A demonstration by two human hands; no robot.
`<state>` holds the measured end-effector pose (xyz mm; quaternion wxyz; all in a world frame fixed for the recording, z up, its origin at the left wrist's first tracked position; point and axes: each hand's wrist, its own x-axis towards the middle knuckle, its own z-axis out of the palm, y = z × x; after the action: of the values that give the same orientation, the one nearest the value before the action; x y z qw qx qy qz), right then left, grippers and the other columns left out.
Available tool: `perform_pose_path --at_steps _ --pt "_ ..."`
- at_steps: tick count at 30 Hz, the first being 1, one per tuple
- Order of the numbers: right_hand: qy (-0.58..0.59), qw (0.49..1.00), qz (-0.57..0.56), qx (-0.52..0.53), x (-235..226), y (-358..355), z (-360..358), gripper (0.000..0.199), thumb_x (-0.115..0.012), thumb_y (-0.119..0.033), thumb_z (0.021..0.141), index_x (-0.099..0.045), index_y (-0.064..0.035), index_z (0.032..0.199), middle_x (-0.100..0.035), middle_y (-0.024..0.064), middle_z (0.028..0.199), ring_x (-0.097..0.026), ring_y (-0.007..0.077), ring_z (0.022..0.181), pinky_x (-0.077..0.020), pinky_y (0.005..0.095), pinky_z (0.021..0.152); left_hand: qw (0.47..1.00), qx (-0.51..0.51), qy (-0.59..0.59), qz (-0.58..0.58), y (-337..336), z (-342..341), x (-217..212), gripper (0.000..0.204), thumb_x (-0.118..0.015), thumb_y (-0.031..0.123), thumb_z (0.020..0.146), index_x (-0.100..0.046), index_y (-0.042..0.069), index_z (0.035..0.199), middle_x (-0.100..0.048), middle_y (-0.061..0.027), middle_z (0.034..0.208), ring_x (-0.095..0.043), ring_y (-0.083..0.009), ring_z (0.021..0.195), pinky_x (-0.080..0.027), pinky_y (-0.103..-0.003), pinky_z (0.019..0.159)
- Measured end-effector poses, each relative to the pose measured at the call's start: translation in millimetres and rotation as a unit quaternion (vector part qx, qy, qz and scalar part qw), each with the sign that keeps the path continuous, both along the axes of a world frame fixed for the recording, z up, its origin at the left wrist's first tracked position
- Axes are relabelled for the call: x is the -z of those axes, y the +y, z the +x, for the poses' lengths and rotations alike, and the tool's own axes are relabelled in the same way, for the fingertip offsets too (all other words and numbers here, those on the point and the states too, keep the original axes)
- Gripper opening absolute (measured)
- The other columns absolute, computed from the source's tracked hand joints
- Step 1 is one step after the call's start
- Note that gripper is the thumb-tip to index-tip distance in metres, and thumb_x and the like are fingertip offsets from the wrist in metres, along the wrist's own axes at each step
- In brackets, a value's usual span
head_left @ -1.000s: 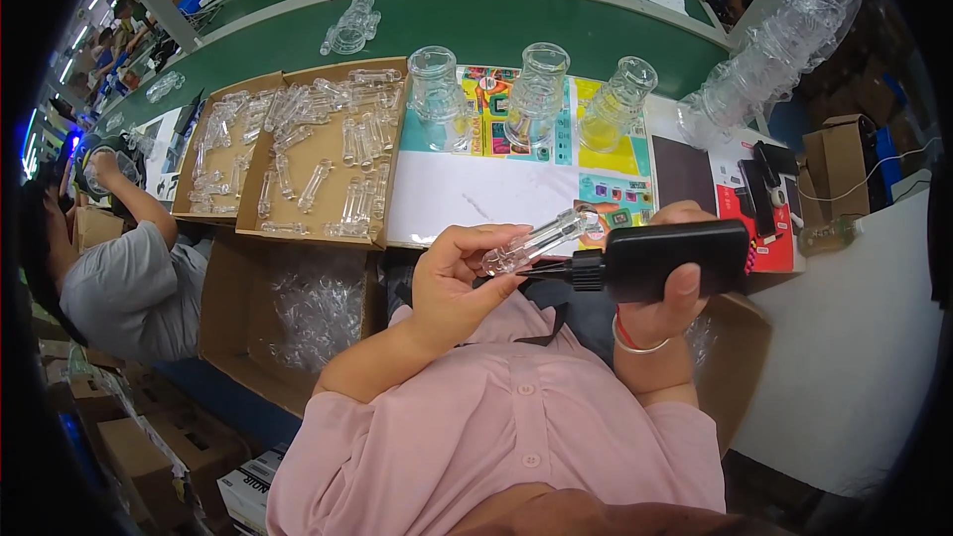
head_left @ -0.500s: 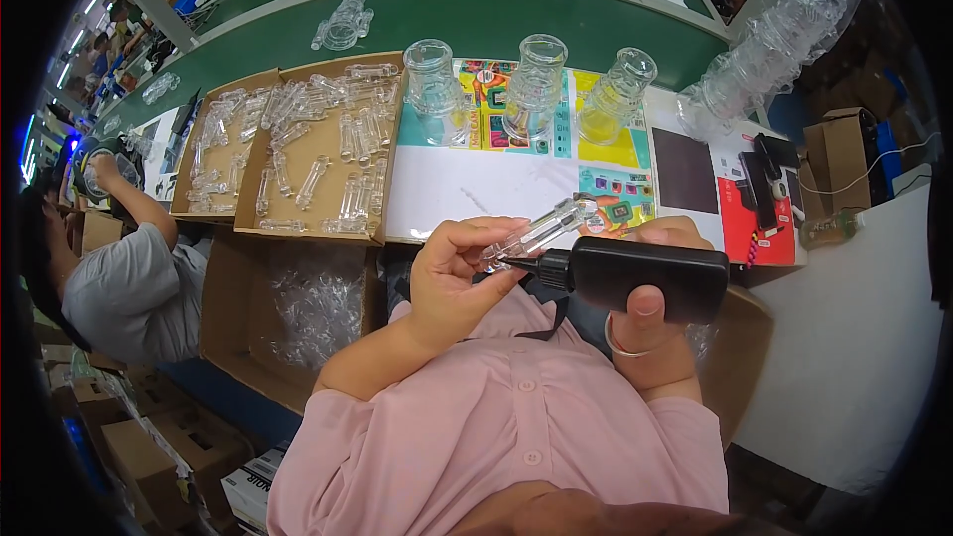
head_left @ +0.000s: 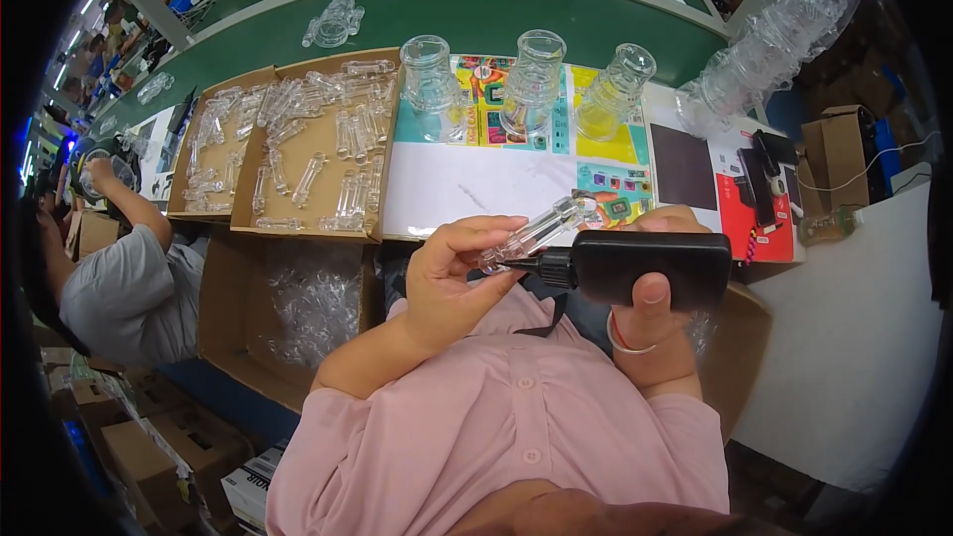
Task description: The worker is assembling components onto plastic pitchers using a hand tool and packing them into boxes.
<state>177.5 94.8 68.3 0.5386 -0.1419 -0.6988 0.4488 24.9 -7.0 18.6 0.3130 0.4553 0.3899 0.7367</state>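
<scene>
By the table's (head_left: 476,2) near edge, left hand (head_left: 442,273) pinches the tube (head_left: 546,229), right hand (head_left: 651,308) grips the bottle (head_left: 660,260) — best kept steady; nozzle (head_left: 531,264) contact is unclear.

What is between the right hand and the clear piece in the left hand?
In the head view, the black bottle held by the right hand: its collar and tapered nozzle point toward the clear piece in the left hand; tip contact is unclear.

Green tabletop (head_left: 447,15) carries two open cardboard trays (head_left: 316,144) at left, colourful printed sheet (head_left: 617,149) just right of them. Clear knobbly piece (head_left: 335,26) lies behind the trays.
</scene>
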Motion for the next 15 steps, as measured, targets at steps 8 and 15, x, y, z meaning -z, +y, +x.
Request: perform_pose_path --at_steps 8,15 --pt "-0.010 1.000 0.015 -0.022 1.0 4.4 8.2 0.042 -0.062 -0.035 0.081 -0.049 -0.0015 0.102 -0.052 0.0093 0.093 -0.050 0.0201 0.084 -0.0410 0.0313 0.078 0.996 -0.053 0.071 0.027 2.8 -2.9 0.6 0.037 -0.065 -0.013 0.069 -0.053 -0.001 0.102 -0.055 -0.0184 0.111 -0.056 -0.0220 0.102 -0.050 -0.027 0.081" --pt "-0.075 0.988 0.132 -0.015 -11.8 5.0 16.3 0.039 -0.063 -0.030 0.080 -0.049 -0.0019 0.103 -0.060 0.0113 0.083 -0.057 0.0244 0.076 -0.0458 0.0331 0.070 0.982 -0.084 0.169 0.009 -0.9 -10.0 1.4 0.041 -0.065 -0.012 0.067 -0.054 0.001 0.104 -0.055 -0.0176 0.110 -0.054 -0.0245 0.102 -0.044 -0.032 0.088"
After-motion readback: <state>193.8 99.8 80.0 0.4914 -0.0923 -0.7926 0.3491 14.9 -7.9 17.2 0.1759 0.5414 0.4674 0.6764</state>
